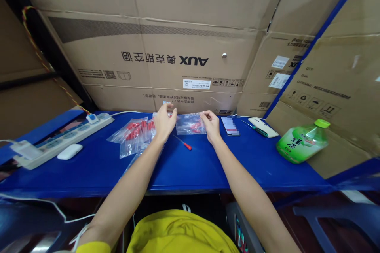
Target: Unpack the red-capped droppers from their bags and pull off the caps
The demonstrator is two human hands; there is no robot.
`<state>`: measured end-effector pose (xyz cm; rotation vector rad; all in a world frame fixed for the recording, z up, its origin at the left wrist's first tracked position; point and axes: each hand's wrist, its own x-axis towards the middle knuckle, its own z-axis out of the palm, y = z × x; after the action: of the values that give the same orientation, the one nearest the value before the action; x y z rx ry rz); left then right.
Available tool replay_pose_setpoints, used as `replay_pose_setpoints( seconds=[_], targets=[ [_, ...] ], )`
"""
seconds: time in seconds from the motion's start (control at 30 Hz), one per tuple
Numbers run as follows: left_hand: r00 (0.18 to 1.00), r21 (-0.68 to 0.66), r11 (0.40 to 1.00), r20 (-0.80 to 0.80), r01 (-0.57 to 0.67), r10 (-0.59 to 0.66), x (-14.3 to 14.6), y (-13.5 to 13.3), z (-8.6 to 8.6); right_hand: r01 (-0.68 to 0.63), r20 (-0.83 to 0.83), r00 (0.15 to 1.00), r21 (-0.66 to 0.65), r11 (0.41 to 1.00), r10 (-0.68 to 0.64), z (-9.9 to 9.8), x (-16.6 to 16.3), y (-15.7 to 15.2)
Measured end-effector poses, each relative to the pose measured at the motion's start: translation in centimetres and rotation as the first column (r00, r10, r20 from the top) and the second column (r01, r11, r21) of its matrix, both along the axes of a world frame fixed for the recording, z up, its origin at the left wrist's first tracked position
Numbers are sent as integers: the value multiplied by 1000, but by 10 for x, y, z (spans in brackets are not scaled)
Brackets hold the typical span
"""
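Observation:
My right hand (pixel 211 125) pinches the right edge of a clear plastic bag (pixel 185 127) that has small red pieces inside. My left hand (pixel 165 121) is just left of that bag, its thumb and fingers apart and no object visible between them. Under and beside my left wrist lies a pile of clear bags (pixel 126 148), several with red items in them; my hand and forearm hide part of it. A small tool with a red handle (pixel 187 146) and a thin metal shaft rests on the blue table (pixel 190 170), below the held bag.
A phone (pixel 230 125), a green-handled screwdriver (pixel 259 130) touching a pale flat object (pixel 263 125), and a green bottle (pixel 303 142) are on the right. On the left lie a power strip (pixel 68 136) and a white earbud case (pixel 70 151). Cardboard (pixel 166 63) walls the back.

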<state>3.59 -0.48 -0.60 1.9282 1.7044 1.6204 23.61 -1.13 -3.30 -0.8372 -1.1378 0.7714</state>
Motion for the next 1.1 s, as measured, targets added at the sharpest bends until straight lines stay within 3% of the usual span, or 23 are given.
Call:
replay_pose_setpoints(
  seconds=[0.07,0.13,0.27,0.33,0.57,0.8,1.1],
  targets=[
    [996,159,986,-81,54,-42,3,-7,7,-24,88,996,40,999,21,3,-1,-4],
    [971,222,957,-187,187,-146,6,-12,13,-78,160,985,50,996,69,7,-4,-8],
    [853,134,890,-375,436,-362,13,-18,17,-148,237,962,37,988,135,11,-13,-15],
    [833,98,887,-404,451,-379,14,-17,16,-147,238,962,27,989,136,10,-16,-16],
    [888,98,926,-335,366,-315,8,-11,14,-191,255,947,-42,981,195,8,-17,-16],
    [821,-40,856,-261,516,-507,6,-13,20,-192,240,950,-46,980,198,14,-14,-19],
    [822,-94,840,-173,534,-542,8,-15,18,-230,218,948,-34,973,232,11,-13,-16]
  ],
)
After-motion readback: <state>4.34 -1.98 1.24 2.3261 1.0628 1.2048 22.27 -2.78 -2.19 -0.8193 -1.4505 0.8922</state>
